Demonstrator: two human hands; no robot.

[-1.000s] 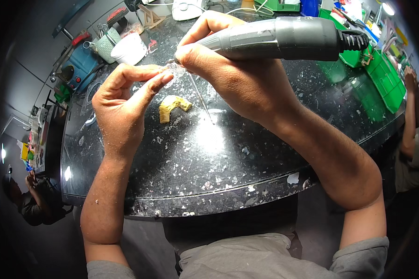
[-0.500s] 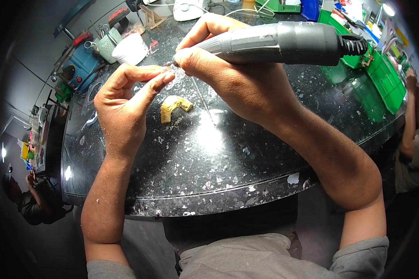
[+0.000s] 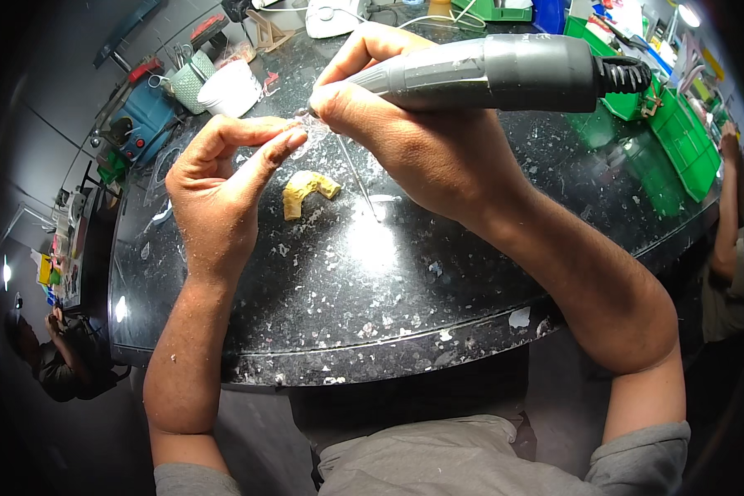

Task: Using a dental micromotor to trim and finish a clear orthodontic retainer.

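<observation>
My right hand [image 3: 417, 145] is wrapped around a dark grey rotary handpiece [image 3: 512, 74], held like a pen with its tip toward the left. A coiled cord trails off its far right end. Opposite the tip, the thumb and forefinger of my left hand [image 3: 219, 182] are pinched on a small thing, mostly hidden by the fingertips and too small to name. The fingertips and the tool's tip nearly meet. Below them on the table lies a yellow, arch-shaped dental cast [image 3: 310, 185], beside a thin metal rod [image 3: 357, 182].
The black table [image 3: 306, 306] is speckled with white residue. Far left stand a white bowl [image 3: 230, 89], a green woven basket [image 3: 193, 80] and a blue machine [image 3: 143, 120]. Green bins [image 3: 684, 145] line the right. Other people sit at both sides.
The handpiece's rear end has shifted very slightly left and up. Both hands keep their grips, and the dental cast appears almost unchanged in place.
</observation>
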